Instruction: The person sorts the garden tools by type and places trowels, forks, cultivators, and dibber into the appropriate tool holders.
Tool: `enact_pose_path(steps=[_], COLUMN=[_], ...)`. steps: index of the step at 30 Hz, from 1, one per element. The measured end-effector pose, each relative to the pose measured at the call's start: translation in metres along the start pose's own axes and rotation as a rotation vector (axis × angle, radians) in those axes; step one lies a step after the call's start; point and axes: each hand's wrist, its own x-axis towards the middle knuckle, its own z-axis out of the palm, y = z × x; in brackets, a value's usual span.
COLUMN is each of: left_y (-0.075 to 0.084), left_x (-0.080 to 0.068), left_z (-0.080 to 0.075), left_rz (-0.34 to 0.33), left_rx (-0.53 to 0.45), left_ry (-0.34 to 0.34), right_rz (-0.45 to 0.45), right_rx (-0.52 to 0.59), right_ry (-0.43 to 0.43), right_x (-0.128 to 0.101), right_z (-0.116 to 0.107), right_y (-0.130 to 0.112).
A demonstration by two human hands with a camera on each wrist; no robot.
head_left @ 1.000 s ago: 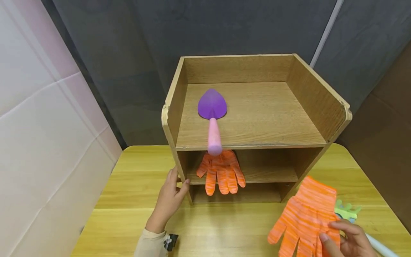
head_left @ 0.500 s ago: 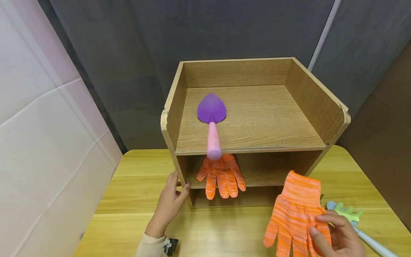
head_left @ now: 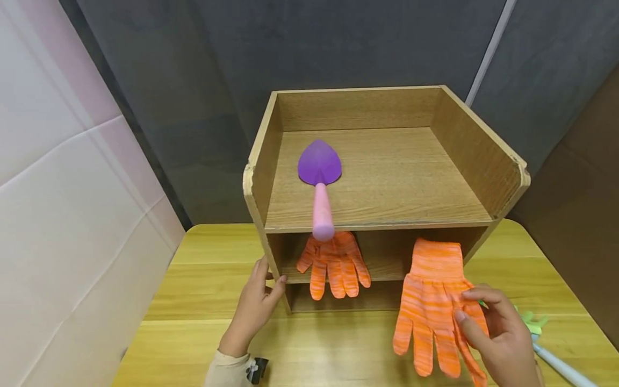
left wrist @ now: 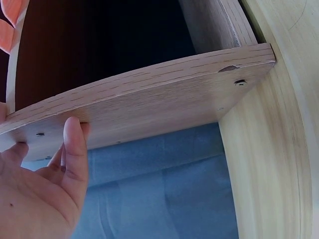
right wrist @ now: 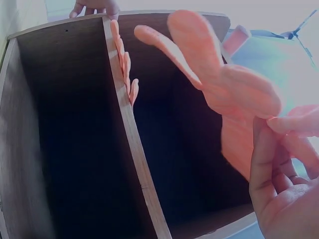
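Glove (head_left: 432, 301) pinched in our right hand (head_left: 505, 338), before the shelf (head_left: 387, 177).
It lies just left of that hand, caught between thumb and fingertips with hardly any gap, cuff toward the shelf, fingers toward us; whether the cuff is inside the middle level we cannot tell. Our left hand (head_left: 254, 309), well apart from it, holds the shelf's left side, thumb at the front edge, fingers slightly bent against the outer face. We count two gloves, the second glove (head_left: 333, 250) lying on the middle level with its fingers over the edge; one trowel (head_left: 319, 172) on top, handle past the front edge; and one rake (head_left: 557, 361) on the table (head_left: 208, 290), partly hidden by our right hand.
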Motion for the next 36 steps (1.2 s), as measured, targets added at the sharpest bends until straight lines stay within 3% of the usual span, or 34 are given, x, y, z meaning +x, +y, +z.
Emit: enact_pose_path(steps=[6, 12, 15, 23, 29, 36], left_y=[0.0, -0.001, -0.001, 0.001, 0.0, 0.0], left_x=[0.0, -0.001, -0.001, 0.0, 0.0, 0.0], left_z=[-0.001, 0.001, 0.002, -0.001, -0.001, 0.0], left_rz=[0.0, 0.029, 0.034, -0.003, -0.008, -0.001], left_rx=[-0.005, 0.005, 0.005, -0.011, -0.005, -0.005], left_ry=[-0.004, 0.017, 0.027, -0.004, -0.003, -0.003], right_rz=[0.039, 0.159, 0.201, 0.185, 0.185, 0.258], right_rx=[-0.126, -0.258, -0.296, -0.205, -0.258, -0.398], right_ry=[0.105, 0.175, 0.171, 0.15, 0.134, 0.104], right_x=[0.008, 0.02, 0.027, 0.04, 0.051, 0.064], right_z=[0.001, 0.004, 0.005, 0.007, 0.013, 0.02], right_y=[0.007, 0.008, 0.009, 0.018, 0.023, 0.03])
